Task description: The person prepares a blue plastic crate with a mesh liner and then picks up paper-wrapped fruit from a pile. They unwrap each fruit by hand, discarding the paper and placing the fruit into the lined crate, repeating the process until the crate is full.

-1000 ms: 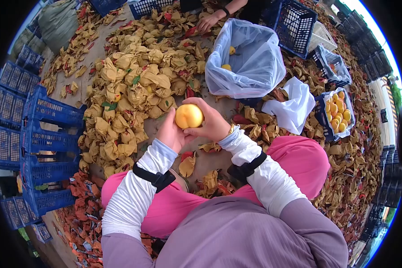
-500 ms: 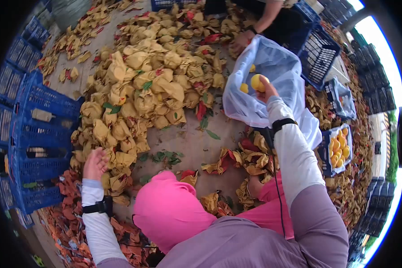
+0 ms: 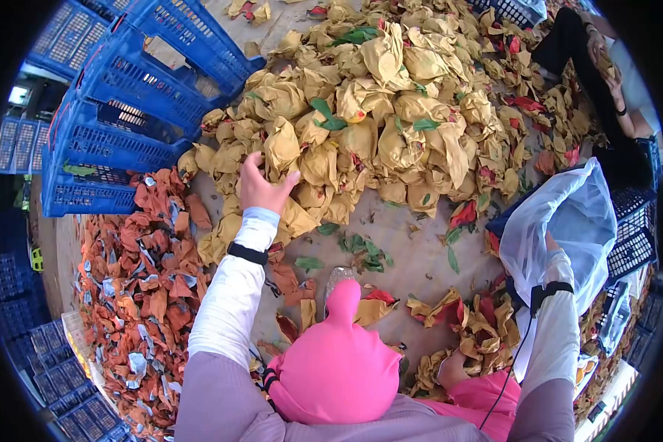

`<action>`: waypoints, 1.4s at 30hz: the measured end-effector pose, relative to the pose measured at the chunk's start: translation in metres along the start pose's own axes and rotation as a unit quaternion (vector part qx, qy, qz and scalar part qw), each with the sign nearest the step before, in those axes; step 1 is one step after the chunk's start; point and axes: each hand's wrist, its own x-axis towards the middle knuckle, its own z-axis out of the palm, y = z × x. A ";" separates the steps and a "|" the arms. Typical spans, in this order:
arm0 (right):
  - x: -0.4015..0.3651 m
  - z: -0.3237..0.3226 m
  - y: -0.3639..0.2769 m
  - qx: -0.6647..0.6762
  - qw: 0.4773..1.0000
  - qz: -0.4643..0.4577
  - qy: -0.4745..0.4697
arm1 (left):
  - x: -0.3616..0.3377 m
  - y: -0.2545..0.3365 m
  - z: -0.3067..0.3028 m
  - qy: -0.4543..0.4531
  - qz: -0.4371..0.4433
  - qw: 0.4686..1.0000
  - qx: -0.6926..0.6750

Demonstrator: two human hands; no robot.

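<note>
My left hand (image 3: 267, 186) is open, thumb and fingers apart, at the near left edge of a heap of fruit in tan paper bags (image 3: 361, 140). A bagged fruit (image 3: 281, 146) stands right by its fingertips. My right hand (image 3: 552, 243) reaches down into a crate lined with a translucent plastic bag (image 3: 519, 250). Its fingers are hidden by the liner, and so is whatever they may hold. Green leaves (image 3: 328, 116) and red-lined paper show among the tan bags.
Blue crates (image 3: 136, 81) are stacked at the left. Below them spreads a pile of torn orange-brown paper (image 3: 144, 295). Another person's arm (image 3: 617, 103) is at the upper right. Opened tan bags (image 3: 486, 328) and leaves lie on the floor near my legs.
My view has swung left. My left hand has moved forward to the bagged fruit. My right hand, which held a yellow fruit over the liner, is now lower inside it; that fruit is out of sight.
</note>
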 end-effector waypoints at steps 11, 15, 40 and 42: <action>-0.179 -0.067 -0.239 0.434 0.874 -0.216 0.044 | 0.020 -0.003 0.019 -0.075 -0.238 0.906 -0.342; -0.242 -0.031 -0.340 0.317 0.864 -0.388 -0.058 | 0.001 0.083 -0.028 -0.203 -0.329 0.742 -0.548; -0.241 0.032 -0.335 0.686 0.692 0.013 -0.224 | -0.045 0.150 0.014 -0.136 0.289 0.946 -0.063; -0.248 0.027 -0.336 0.600 0.777 -0.021 -0.192 | -0.052 0.180 -0.003 -0.254 0.259 0.898 -0.249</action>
